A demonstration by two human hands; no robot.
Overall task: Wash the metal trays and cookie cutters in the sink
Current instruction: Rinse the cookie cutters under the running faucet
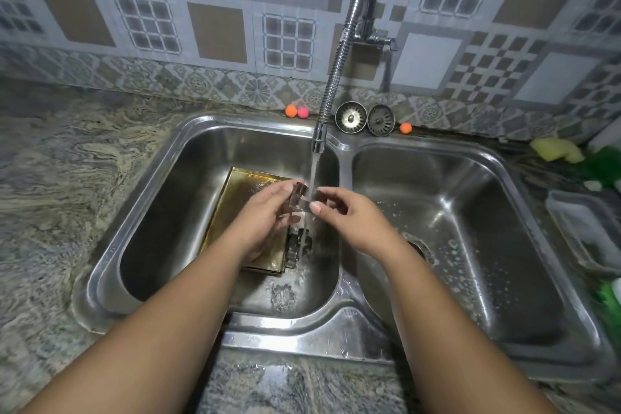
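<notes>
A small metal cookie cutter (300, 196) is held under the running water by both hands, above the left basin (161, 212). My left hand (268, 218) cups it from the left; my right hand (349, 215) pinches its right side with thumb and fingers. Below them a gold-toned metal tray (235, 208) lies flat in the basin, partly hidden by my left hand. A dark cutter (300, 242) rests against the tray's right edge. A flower-shaped cutter (284, 296) lies on the basin floor near the front.
The flexible tap (336, 77) pours a stream (313, 175) into the left basin. The right basin (470, 228) holds only foam specks. Two drain strainers (351, 117) and small coloured balls (297, 111) sit on the back ledge. A yellow sponge (557, 149) and a clear container (591, 232) are at the right.
</notes>
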